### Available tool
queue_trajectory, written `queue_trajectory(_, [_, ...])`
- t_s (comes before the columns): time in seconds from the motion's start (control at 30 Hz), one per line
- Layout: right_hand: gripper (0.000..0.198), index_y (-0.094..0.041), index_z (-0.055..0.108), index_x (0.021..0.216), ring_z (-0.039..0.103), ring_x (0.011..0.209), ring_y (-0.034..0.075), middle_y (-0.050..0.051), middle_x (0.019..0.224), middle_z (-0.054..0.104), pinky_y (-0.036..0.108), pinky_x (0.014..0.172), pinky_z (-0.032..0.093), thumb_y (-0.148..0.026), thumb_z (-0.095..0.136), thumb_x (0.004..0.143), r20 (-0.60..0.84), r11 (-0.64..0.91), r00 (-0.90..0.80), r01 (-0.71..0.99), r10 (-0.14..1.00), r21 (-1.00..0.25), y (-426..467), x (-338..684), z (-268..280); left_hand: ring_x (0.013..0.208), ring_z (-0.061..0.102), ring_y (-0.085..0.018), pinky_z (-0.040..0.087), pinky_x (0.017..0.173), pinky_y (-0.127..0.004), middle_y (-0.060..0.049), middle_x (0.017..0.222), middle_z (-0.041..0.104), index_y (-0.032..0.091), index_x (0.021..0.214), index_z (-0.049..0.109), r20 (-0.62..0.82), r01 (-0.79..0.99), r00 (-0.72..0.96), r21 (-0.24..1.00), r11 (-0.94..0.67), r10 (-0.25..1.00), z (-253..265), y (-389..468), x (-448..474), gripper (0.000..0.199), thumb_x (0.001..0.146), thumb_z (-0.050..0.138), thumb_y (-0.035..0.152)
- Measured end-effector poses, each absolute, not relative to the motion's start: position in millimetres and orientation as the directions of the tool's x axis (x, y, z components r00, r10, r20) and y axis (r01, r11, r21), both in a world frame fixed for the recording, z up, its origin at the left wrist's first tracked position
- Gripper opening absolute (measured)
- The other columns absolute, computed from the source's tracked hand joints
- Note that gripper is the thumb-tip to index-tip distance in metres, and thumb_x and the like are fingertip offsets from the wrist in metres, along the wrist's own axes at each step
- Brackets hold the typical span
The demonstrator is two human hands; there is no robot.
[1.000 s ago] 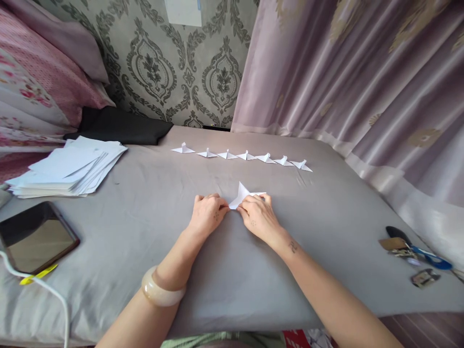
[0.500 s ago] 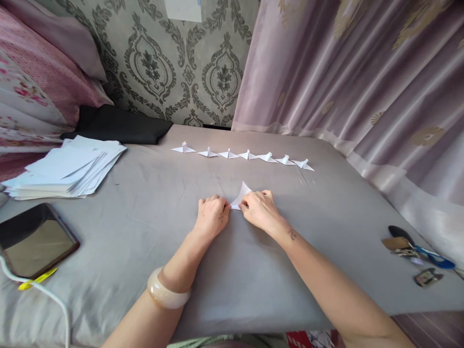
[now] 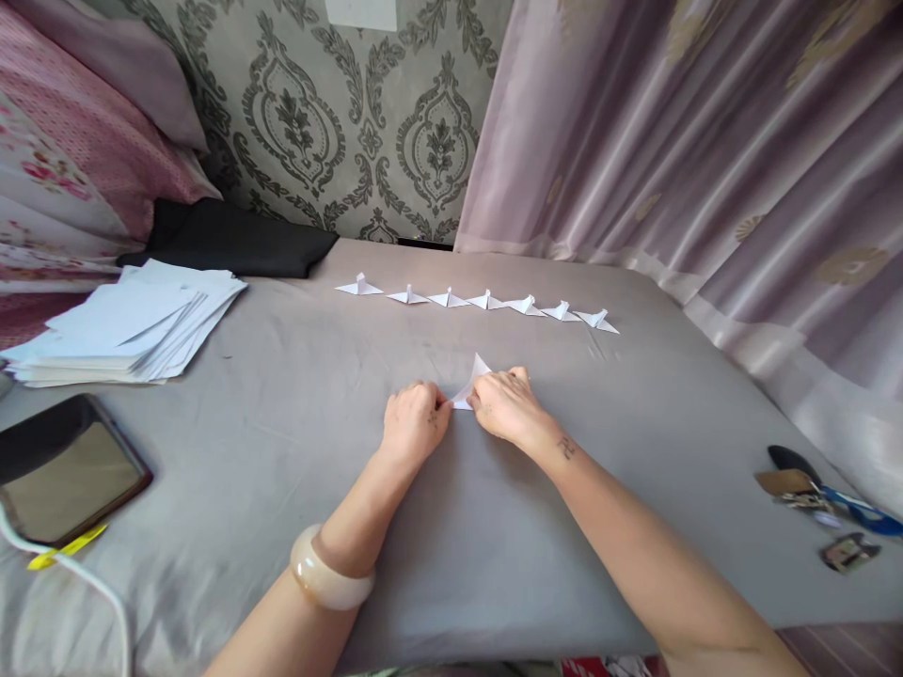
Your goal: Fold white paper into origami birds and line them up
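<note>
A small folded sheet of white paper [image 3: 466, 395] lies on the grey cloth-covered surface between my hands, one pointed corner standing up at the back. My left hand [image 3: 415, 416] is closed, its fingertips pinching the paper's left end. Closed over the right part of the paper is my right hand [image 3: 509, 404], thumb and fingers pressed on it, so much of the sheet is hidden. Beyond the hands runs a row of several folded white paper figures [image 3: 486, 300], each with flat pointed sides and a small raised middle.
At the left lie a stack of white paper [image 3: 134, 320], a black cloth-like item [image 3: 240, 240] and a tablet-like device [image 3: 71, 470] with a white cable [image 3: 91, 583]. Keys [image 3: 804, 498] and a blue-handled item [image 3: 864, 512] lie at the right. A curtain [image 3: 599, 141] hangs along the right.
The view has shifted slightly. Both hands keep their hold on the paper in almost the same place, with no other clear difference.
</note>
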State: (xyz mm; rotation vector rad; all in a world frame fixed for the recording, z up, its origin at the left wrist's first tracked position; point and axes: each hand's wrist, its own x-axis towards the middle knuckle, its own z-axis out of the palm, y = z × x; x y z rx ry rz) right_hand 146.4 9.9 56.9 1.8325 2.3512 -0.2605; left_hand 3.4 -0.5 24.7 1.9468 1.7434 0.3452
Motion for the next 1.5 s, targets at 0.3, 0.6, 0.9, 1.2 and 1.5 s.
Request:
queue_trajectory(0.3, [0.024,-0.017,0.066,0.071,0.064,0.083,0.021,0.01,0.08,0.071,0.034,0.08,0.027,-0.017,0.049,0.088,-0.283,0.217,-0.225,0.974,0.932,-0.06,16,145,60,0.066,0.06,-0.017,0.04,0.056,-0.026,-0.003,0.075,0.067,0.018,0.076,0.062,-0.185,0.795,0.106,0.606,0.028,0.977,19,8,1,0.008,0.08,0.056,0.023])
queue_trajectory(0.6, [0.018,-0.015,0.067,0.077,0.065,0.085,0.022,0.013,0.083,0.072,0.033,0.082,0.028,-0.014,0.05,0.085,-0.302,0.184,-0.186,0.982,0.935,-0.036,14,140,64,0.062,0.059,-0.014,0.042,0.053,-0.023,-0.001,0.071,0.067,0.017,0.085,0.066,-0.17,0.7,0.089,0.712,0.06,0.981,19,10,-12,0.022,0.071,0.048,0.014])
queue_trajectory(0.9, [0.014,-0.015,0.067,0.079,0.066,0.084,0.023,0.014,0.086,0.072,0.035,0.084,0.029,-0.011,0.054,0.081,-0.291,0.17,-0.178,0.984,0.94,-0.053,14,139,62,0.091,0.064,-0.019,0.049,0.084,-0.028,-0.007,0.098,0.069,0.016,0.088,0.068,0.187,0.594,0.482,0.648,-0.477,0.856,12,-4,6,0.034,0.075,0.04,0.003])
queue_trajectory(1.2, [0.028,-0.022,0.066,0.079,0.063,0.085,0.016,0.002,0.085,0.071,0.029,0.086,0.035,-0.022,0.042,0.092,-0.156,0.259,-0.306,0.929,0.939,-0.262,3,169,72,0.096,0.06,-0.021,0.049,0.088,-0.03,-0.009,0.099,0.064,0.016,0.095,0.069,0.19,0.668,0.579,0.447,-0.595,0.793,5,-5,9,0.035,0.081,0.039,0.002])
queue_trajectory(1.5, [0.019,-0.018,0.063,0.083,0.061,0.07,0.016,0.003,0.076,0.068,0.025,0.07,0.045,-0.027,0.047,0.086,0.223,0.031,0.199,0.677,0.954,-0.735,-32,199,18,0.091,0.054,-0.023,0.05,0.084,-0.034,-0.013,0.096,0.059,0.01,0.092,0.065,0.118,0.685,0.671,0.278,-0.673,0.732,18,-14,12,0.035,0.087,0.031,0.002])
